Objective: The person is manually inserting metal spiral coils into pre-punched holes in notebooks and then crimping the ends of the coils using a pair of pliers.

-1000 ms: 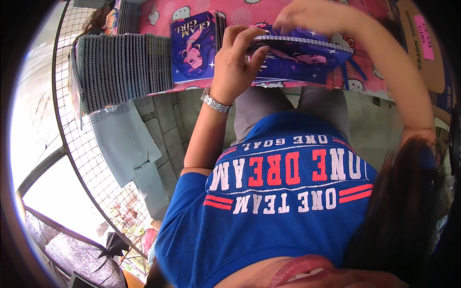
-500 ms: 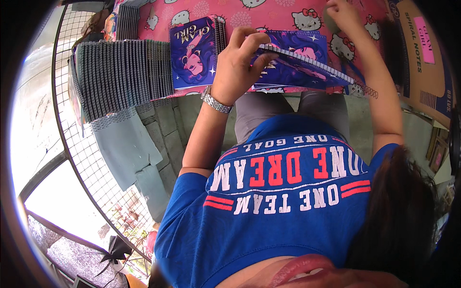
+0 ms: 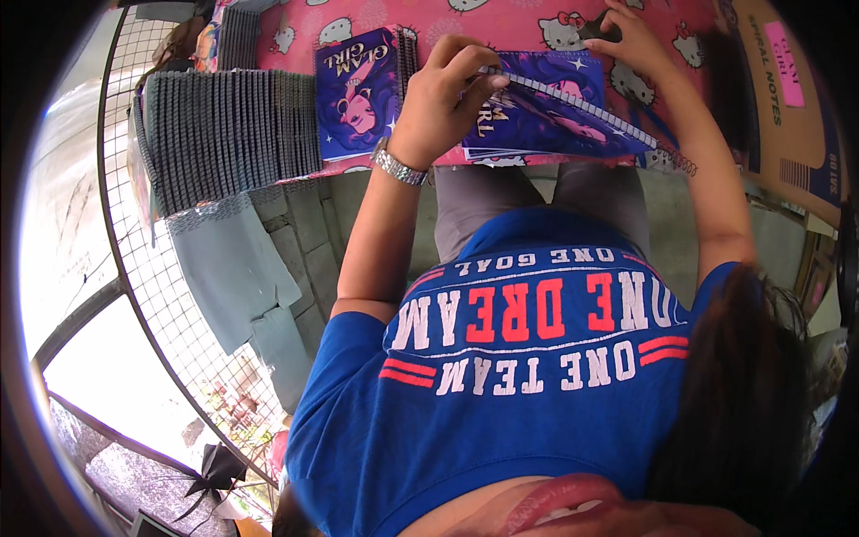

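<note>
My left hand (image 3: pixel 456 85), with a metal watch on the wrist, pinches the bound edge of a spiral notebook (image 3: pixel 573 121). That notebook is tilted up, and a loose end of wire coil (image 3: pixel 684 163) sticks out at its right end. Beneath it lie more purple-blue notebooks (image 3: pixel 532 67) with a drawn figure on the cover. To the right, above the coil end, my right hand (image 3: pixel 637 45) has its thumb and fingers curved round a dark greenish thing (image 3: pixel 595 32) whose kind I cannot make out.
A pink printed cloth (image 3: pixel 501 31) covers the table. Left of my hand stands a pile of matching notebooks (image 3: pixel 358 98), beside a long row of dark spiral spines (image 3: pixel 233 125). A cardboard carton (image 3: pixel 787 107) stands at the right. Wire mesh (image 3: pixel 165 331) runs along the left.
My right hand has come down and its fingers have spread round the dark thing, which shifted slightly left. My left hand and the tilted notebook moved up a little.
</note>
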